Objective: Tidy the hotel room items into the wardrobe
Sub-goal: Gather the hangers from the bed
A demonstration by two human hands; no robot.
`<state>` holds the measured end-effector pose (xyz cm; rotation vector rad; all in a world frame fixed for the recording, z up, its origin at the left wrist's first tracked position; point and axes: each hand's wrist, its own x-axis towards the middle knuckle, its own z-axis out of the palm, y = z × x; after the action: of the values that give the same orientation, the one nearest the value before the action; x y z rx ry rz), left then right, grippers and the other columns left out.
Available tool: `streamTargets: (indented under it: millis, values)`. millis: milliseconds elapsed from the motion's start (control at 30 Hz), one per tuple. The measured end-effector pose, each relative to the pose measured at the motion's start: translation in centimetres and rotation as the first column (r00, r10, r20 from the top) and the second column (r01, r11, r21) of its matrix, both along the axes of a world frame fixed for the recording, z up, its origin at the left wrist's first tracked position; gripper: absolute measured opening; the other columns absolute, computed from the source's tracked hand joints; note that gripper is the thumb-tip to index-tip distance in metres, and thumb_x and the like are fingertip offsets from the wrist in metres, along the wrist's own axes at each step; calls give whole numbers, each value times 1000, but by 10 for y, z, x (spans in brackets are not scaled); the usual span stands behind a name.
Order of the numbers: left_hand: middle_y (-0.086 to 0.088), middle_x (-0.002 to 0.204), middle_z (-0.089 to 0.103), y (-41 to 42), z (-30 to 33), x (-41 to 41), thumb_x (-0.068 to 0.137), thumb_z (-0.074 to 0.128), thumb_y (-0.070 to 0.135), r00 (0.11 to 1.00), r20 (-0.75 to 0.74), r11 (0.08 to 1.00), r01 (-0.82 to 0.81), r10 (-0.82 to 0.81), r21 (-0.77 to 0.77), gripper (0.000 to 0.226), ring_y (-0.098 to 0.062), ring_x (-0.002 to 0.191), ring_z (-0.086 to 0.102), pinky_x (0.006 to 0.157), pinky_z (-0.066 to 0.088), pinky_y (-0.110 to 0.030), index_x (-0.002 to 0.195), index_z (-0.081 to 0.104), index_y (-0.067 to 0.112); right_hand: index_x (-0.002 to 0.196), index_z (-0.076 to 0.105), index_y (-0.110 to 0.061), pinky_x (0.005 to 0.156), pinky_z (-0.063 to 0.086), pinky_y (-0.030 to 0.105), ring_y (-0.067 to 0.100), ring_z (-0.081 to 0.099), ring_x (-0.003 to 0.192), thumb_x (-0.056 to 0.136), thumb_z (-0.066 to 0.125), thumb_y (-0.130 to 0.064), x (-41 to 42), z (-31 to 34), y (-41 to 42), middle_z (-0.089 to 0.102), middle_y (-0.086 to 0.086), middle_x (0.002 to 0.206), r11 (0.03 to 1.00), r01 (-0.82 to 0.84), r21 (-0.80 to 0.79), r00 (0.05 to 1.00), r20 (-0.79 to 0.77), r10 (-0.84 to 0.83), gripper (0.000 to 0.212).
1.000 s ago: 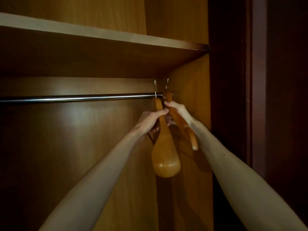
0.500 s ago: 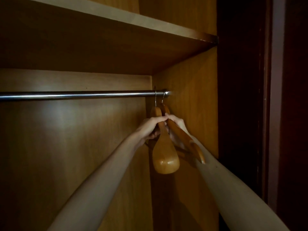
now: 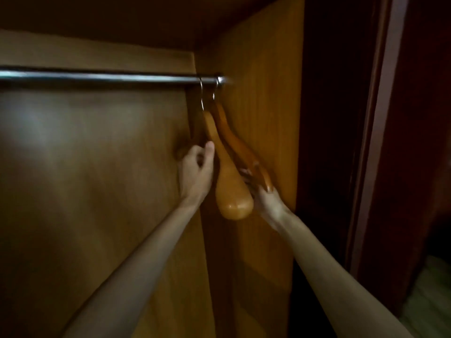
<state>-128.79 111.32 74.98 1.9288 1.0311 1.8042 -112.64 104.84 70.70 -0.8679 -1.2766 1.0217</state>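
Hangers: two wooden units hang by metal hooks from the rail [image 3: 102, 76], at its right end, close against the wardrobe side panel [image 3: 263, 69]. The near hanger [image 3: 231, 189] presents its broad rounded end toward the camera. The far hanger [image 3: 240, 145] sits just behind it, angled toward the side panel.

Surroundings: the rail runs horizontally across the wardrobe back panel [image 3: 85, 154]. A dark door frame [image 3: 375, 118] stands to the right of the side panel. A pale soft surface [image 3: 434, 301] shows at the lower right corner; its identity cannot be determined.

Count: two hangers, two hooks, one rail, two hands.

Hands: the left hand [image 3: 196, 169] is beside the near hanger, fingers loosely curled, thumb tip touching or just beside the hanger's neck; no grip is evident. The right hand [image 3: 262, 191] is at the lower end of the far hanger, fingers curled around it.

Visibility: the far hanger's left side is hidden behind the near hanger. Right-hand fingers are blurred. The rail's left end is cut off by the frame edge.
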Motion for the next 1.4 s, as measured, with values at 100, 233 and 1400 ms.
streamTargets:
  millis: [100, 233, 1400]
  values:
    - [13, 60, 42, -28, -71, -1, 103, 45, 33, 999, 40, 993, -37, 33, 108, 30, -4, 52, 41, 55, 33, -22, 77, 49, 18, 123, 62, -22, 99, 52, 31, 5, 62, 112, 101, 55, -30, 5, -69, -16, 65, -6, 121, 983, 175, -50, 963, 217, -160, 25]
    - [10, 66, 46, -52, -186, 4, 105, 45, 39, 978, -189, 978, 49, -88, -202, 23, -10, 54, 44, 52, 36, -26, 93, 54, 22, 115, 65, -19, 80, 55, 20, 3, 67, 95, 92, 58, -3, 10, -177, -61, 68, -8, 103, 926, 364, -104, 815, 517, -262, 29]
    - [-4, 72, 66, -735, -570, 279, 101, 57, 19, -796, -97, 264, -80, -598, -961, 21, -13, 51, 58, 41, 43, -19, 82, 64, 11, 87, 75, -12, 70, 59, 32, 19, 69, 70, 93, 59, -20, -96, -517, -873, 73, 3, 76, -575, 61, -816, 135, 577, -805, 19]
